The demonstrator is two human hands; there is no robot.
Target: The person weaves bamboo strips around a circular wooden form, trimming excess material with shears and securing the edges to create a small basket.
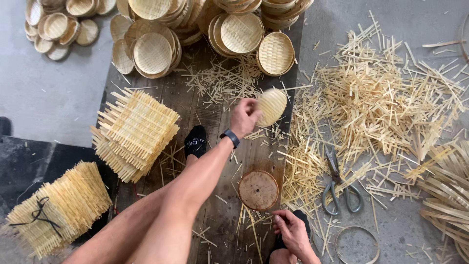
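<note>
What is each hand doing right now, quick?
Left hand: closed on a small round woven tray, held out over the board.
Right hand: fingers curled, low beside the round wooden disc; whether it holds anything cannot be told.

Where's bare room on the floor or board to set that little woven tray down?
Free: the grey floor left of the board, between the far tray heaps and the square mat stack; also the board between the left hand and the round wooden block. Crowded: offcuts and scissors to the right.
</note>
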